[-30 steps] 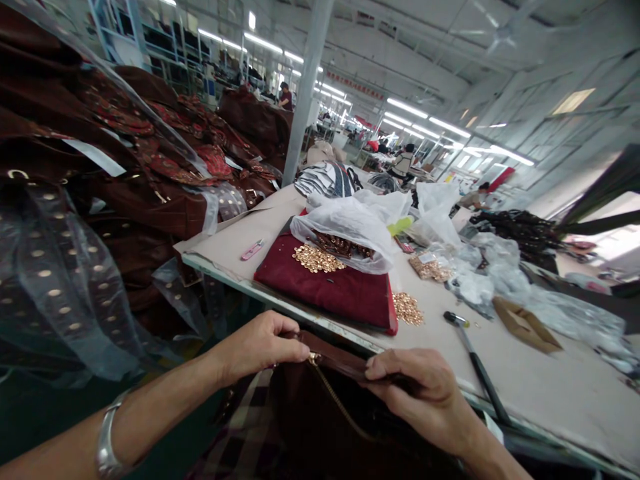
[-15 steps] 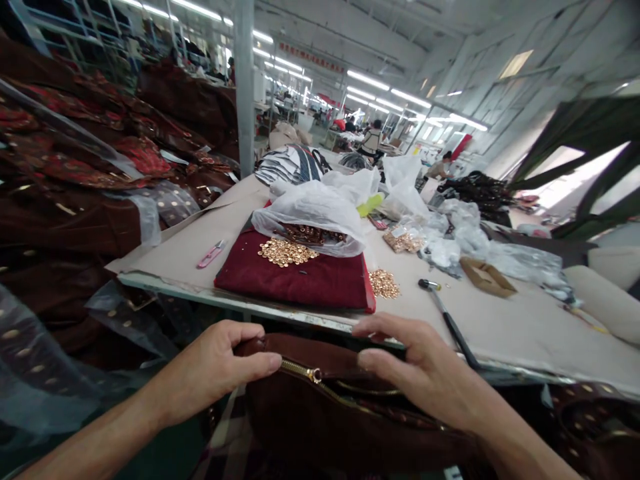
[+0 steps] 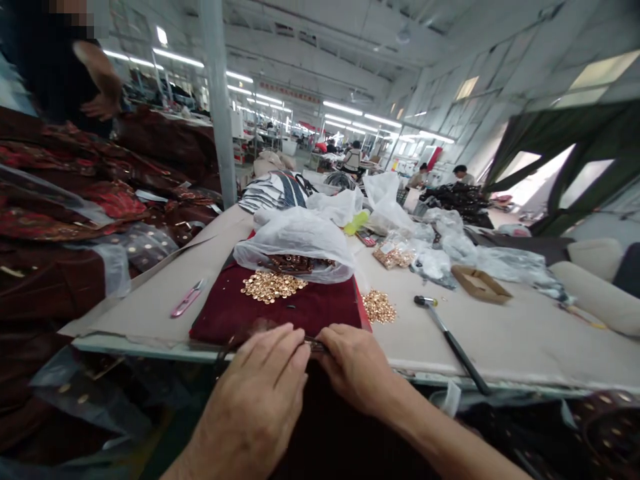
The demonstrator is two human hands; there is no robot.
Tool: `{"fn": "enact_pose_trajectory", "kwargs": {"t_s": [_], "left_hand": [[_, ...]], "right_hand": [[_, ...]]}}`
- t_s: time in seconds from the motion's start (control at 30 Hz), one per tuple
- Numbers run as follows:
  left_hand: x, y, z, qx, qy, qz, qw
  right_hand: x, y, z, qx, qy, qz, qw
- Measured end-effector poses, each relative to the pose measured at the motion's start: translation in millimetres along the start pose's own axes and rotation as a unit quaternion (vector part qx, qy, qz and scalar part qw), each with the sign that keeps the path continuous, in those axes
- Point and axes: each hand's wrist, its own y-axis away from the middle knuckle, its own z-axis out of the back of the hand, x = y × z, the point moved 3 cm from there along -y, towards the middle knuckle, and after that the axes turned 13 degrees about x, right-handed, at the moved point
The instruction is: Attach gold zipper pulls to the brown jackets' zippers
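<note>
Close together at the table's front edge are my left hand [image 3: 260, 393] and my right hand [image 3: 355, 367]. Both are closed on the top edge of a brown leather bag [image 3: 325, 427], whose dark body hangs below them. A bit of metal, perhaps the zipper, shows between the fingertips; my hands hide the rest of that edge. Just beyond lies a folded maroon cloth [image 3: 320, 313] with a pile of gold-coloured studs [image 3: 273, 287] on it. To its right is a second pile of small gold-coloured pieces [image 3: 379, 307].
Pink thread snips [image 3: 187, 300] lie left of the cloth, a black-handled hammer [image 3: 453, 343] to the right. Farther back are a plastic bag of brown pieces [image 3: 300, 247] and a cardboard tray [image 3: 480, 285]. Brown goods [image 3: 50, 287] are heaped left; a person [image 3: 60, 67] stands behind them.
My hands have come together and moved up toward the table edge with the bag. Its open zipper is now mostly hidden. A person has come into view at the upper left.
</note>
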Motion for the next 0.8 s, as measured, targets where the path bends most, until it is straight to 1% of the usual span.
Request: {"fn": "enact_pose_trajectory", "kwargs": {"t_s": [0.03, 0.1, 0.17, 0.23, 0.33, 0.4, 0.47, 0.5, 0.53, 0.57, 0.6, 0.63, 0.67, 0.7, 0.73, 0.8], "left_hand": [[-4.2, -4.4, -11.8, 0.004, -0.016, -0.011, 1.000], [-5.2, -12.4, -38.2, 0.025, -0.048, 0.003, 0.999], [0.4, -19.6, -64.7, 0.060, -0.066, 0.033, 0.995], [7.3, -25.6, -88.2, 0.103, -0.062, 0.055, 0.991], [12.1, -30.0, -113.4, 0.153, -0.049, 0.063, 0.985], [12.0, -28.9, -124.2, 0.169, -0.050, 0.061, 0.982], [12.0, -25.6, -132.1, 0.174, -0.049, 0.072, 0.981], [12.1, -23.7, -135.3, 0.174, -0.044, 0.081, 0.980], [12.4, -22.1, -138.3, 0.173, -0.037, 0.090, 0.980], [12.4, -20.8, -140.8, 0.171, -0.028, 0.096, 0.980], [12.3, -20.0, -143.1, 0.170, -0.018, 0.102, 0.980], [12.0, -19.5, -144.7, 0.164, -0.010, 0.105, 0.981], [11.4, -19.4, -145.9, 0.157, -0.001, 0.106, 0.982], [10.7, -19.3, -146.9, 0.147, 0.010, 0.106, 0.983], [10.3, -19.1, -147.8, 0.132, 0.023, 0.107, 0.985], [10.0, -18.5, -150.4, 0.104, 0.041, 0.104, 0.988]], "right_hand": [[-6.9, -8.3, 1.6, -0.003, 0.007, -0.011, 1.000], [-21.9, -24.5, 0.4, -0.005, 0.014, -0.029, 0.999], [-36.7, -39.7, -7.2, -0.006, 0.015, -0.040, 0.999], [-48.8, -52.5, -19.3, -0.002, 0.009, -0.047, 0.999], [-59.3, -61.9, -35.6, 0.008, -0.019, -0.056, 0.998], [-65.1, -57.2, -38.7, 0.007, -0.059, -0.046, 0.997], [-79.1, -41.9, -35.0, -0.014, -0.130, -0.025, 0.991], [-92.2, -30.3, -32.2, -0.036, -0.162, -0.024, 0.986], [-110.1, -16.6, -30.0, -0.066, -0.180, -0.040, 0.981], [-132.0, -1.1, -29.4, -0.099, -0.175, -0.076, 0.977], [-156.4, 15.6, -30.9, -0.128, -0.137, -0.133, 0.973], [-181.3, 33.3, -34.1, -0.149, -0.079, -0.208, 0.963], [-204.4, 50.2, -39.8, -0.141, -0.016, -0.280, 0.949], [-224.5, 65.7, -47.0, -0.109, 0.034, -0.338, 0.934], [-240.9, 79.7, -54.2, -0.079, 0.066, -0.380, 0.919], [-262.1, 101.0, -65.9, -0.040, 0.093, -0.421, 0.901]]}}
